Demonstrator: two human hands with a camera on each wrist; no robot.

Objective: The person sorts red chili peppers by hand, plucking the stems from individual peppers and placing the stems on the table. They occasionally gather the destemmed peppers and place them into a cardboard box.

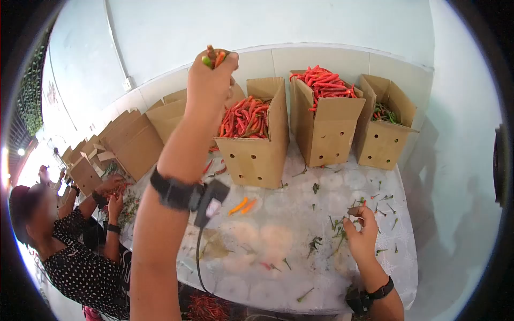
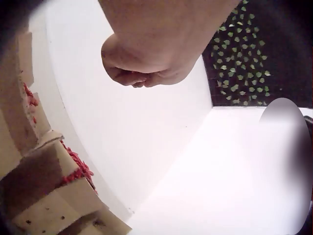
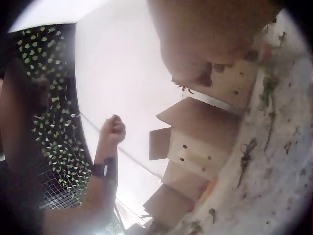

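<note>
My left hand (image 1: 210, 85) is raised in front of the wall, fingers curled round several chili peppers (image 1: 219, 59), green, orange and brownish, whose ends stick out at the top. From the left wrist view the same hand (image 2: 146, 56) looks like a closed fist, the peppers mostly hidden. Low over the white tabletop, my right hand (image 1: 364, 230) has thumb and forefinger bent toward each other beside scattered green stems (image 1: 338, 227). A dark bit (image 1: 353, 211) shows at the forefinger's tip; I cannot tell whether it is pinched. Two orange chili peppers (image 1: 243, 206) lie between the hands.
Behind the hands stand a box of red chilies (image 1: 251, 160), a taller heaped box (image 1: 332, 128) and a box with green chilies (image 1: 383, 142). More cardboard boxes (image 1: 131, 142) line the left. Another person (image 1: 80, 262) works at the table's left side. A cable hangs from my left wrist.
</note>
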